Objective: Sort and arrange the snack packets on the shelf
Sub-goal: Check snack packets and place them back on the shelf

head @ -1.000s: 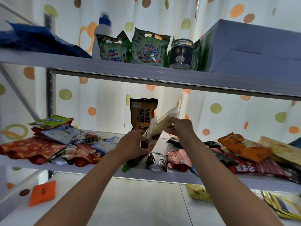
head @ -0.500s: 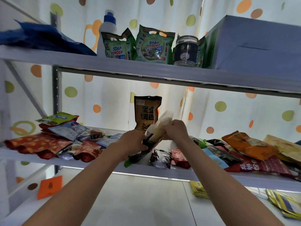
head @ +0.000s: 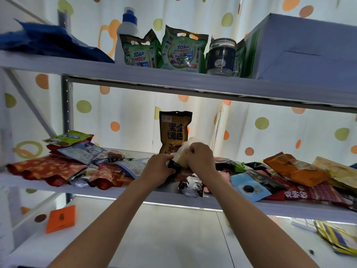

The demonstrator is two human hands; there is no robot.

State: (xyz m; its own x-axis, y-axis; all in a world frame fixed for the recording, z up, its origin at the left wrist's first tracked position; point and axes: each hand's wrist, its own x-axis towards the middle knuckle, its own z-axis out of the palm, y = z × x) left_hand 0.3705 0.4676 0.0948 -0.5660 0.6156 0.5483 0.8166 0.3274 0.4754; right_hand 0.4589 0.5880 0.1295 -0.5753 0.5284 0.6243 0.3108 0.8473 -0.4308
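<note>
Pale packet (head: 181, 157) mostly hidden by both hands: left hand (head: 157, 168) and right hand (head: 201, 158) grip it together. One brown packet (head: 174, 132) upright behind; two soap powder bags (head: 164, 53) above.

I see a white curtain (head: 135, 117) dotted with orange and lime-green spots behind the pale grey shelf (head: 193, 198), where a brown-and-black packet (head: 173, 130) stands among red-and-gold packets (head: 44, 167), an orange packet (head: 291, 167) and a light-blue packet (head: 249, 187). On the upper shelf (head: 173, 82) I make out green soap powder bags (head: 183, 51), a white bottle (head: 126, 31) with a blue cap and a dark blue sheet (head: 48, 41).
</note>
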